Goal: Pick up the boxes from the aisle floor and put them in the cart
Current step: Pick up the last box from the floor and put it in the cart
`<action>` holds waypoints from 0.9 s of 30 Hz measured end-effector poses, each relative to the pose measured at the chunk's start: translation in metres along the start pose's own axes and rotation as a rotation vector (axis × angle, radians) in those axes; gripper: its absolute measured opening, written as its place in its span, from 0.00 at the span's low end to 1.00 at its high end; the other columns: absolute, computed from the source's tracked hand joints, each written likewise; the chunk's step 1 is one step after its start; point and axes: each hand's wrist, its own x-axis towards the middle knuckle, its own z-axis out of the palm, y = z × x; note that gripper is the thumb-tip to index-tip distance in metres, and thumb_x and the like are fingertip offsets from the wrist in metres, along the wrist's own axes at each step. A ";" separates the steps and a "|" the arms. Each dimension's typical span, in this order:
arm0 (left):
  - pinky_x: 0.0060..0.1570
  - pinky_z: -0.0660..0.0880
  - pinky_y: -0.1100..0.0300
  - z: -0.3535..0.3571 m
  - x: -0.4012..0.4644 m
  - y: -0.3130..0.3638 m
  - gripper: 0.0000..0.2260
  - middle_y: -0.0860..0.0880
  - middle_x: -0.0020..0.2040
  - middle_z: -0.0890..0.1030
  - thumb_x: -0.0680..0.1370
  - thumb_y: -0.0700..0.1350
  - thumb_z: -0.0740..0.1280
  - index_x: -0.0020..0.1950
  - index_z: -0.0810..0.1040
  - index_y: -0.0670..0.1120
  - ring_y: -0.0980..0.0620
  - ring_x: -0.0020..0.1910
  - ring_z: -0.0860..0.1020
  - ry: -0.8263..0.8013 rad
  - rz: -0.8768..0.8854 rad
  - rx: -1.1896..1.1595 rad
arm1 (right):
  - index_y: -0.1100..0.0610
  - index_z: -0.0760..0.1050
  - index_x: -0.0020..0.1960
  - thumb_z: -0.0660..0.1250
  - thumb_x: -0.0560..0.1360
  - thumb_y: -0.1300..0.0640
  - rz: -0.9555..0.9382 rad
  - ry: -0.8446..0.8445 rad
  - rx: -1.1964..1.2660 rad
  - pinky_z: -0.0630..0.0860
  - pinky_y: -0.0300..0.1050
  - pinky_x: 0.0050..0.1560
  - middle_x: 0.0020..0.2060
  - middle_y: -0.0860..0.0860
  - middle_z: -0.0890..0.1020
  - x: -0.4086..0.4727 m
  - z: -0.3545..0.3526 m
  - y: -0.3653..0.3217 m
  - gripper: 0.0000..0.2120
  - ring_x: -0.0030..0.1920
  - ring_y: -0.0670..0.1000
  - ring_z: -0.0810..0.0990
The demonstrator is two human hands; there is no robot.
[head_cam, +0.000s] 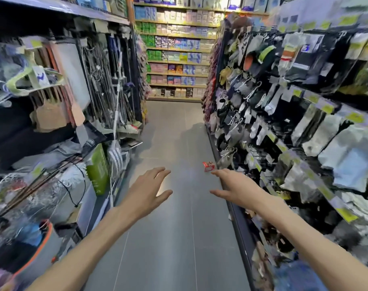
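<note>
A small red box [208, 166] lies on the grey aisle floor [174, 227], close to the base of the right-hand shelving. My right hand [235, 186] is stretched forward with fingers apart, its fingertips just below and right of the box, not touching it. My left hand [146, 191] is held out over the middle of the floor, fingers spread and holding nothing. No cart is in view.
Shelving lines both sides of the narrow aisle: mops and brooms [114, 85] on the left, hanging socks and packets [263, 101] on the right. A stocked shelf wall [176, 51] closes the far end. A green box [98, 169] stands on a low left shelf.
</note>
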 end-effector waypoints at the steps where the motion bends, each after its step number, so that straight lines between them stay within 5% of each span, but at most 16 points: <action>1: 0.67 0.69 0.49 0.005 0.024 -0.013 0.27 0.49 0.73 0.69 0.79 0.58 0.65 0.75 0.65 0.50 0.48 0.71 0.68 -0.010 -0.007 -0.004 | 0.51 0.65 0.74 0.64 0.75 0.36 0.006 0.000 -0.002 0.72 0.48 0.61 0.67 0.50 0.75 0.023 -0.001 0.012 0.32 0.65 0.52 0.74; 4: 0.68 0.69 0.51 0.022 0.103 -0.051 0.27 0.50 0.73 0.69 0.79 0.59 0.63 0.75 0.65 0.51 0.49 0.71 0.68 -0.039 0.003 0.000 | 0.51 0.65 0.74 0.66 0.76 0.39 0.029 0.020 0.006 0.69 0.44 0.63 0.69 0.47 0.74 0.090 -0.009 0.051 0.31 0.66 0.48 0.73; 7: 0.69 0.68 0.51 0.043 0.177 -0.082 0.27 0.50 0.73 0.69 0.78 0.60 0.62 0.75 0.65 0.51 0.49 0.72 0.68 -0.081 0.023 -0.010 | 0.47 0.66 0.72 0.67 0.76 0.41 0.069 0.023 0.074 0.67 0.36 0.50 0.64 0.41 0.76 0.148 -0.014 0.088 0.27 0.44 0.35 0.73; 9: 0.68 0.69 0.49 0.058 0.222 -0.099 0.28 0.50 0.73 0.69 0.78 0.60 0.62 0.75 0.65 0.50 0.49 0.71 0.68 -0.099 0.031 -0.024 | 0.45 0.66 0.72 0.67 0.76 0.42 0.093 0.028 0.090 0.65 0.34 0.48 0.62 0.41 0.77 0.186 -0.011 0.115 0.27 0.39 0.33 0.70; 14: 0.67 0.69 0.50 0.106 0.340 -0.141 0.31 0.48 0.70 0.73 0.76 0.64 0.56 0.74 0.68 0.48 0.46 0.68 0.71 -0.137 0.062 -0.015 | 0.50 0.69 0.70 0.67 0.75 0.39 0.152 0.020 0.063 0.73 0.46 0.60 0.64 0.48 0.78 0.292 0.011 0.194 0.28 0.61 0.51 0.77; 27: 0.68 0.67 0.53 0.232 0.674 -0.264 0.31 0.47 0.72 0.71 0.77 0.65 0.56 0.75 0.67 0.49 0.46 0.70 0.70 -0.247 0.060 0.020 | 0.52 0.64 0.74 0.66 0.74 0.37 0.204 -0.080 0.068 0.74 0.54 0.60 0.64 0.52 0.77 0.606 0.037 0.418 0.34 0.63 0.55 0.76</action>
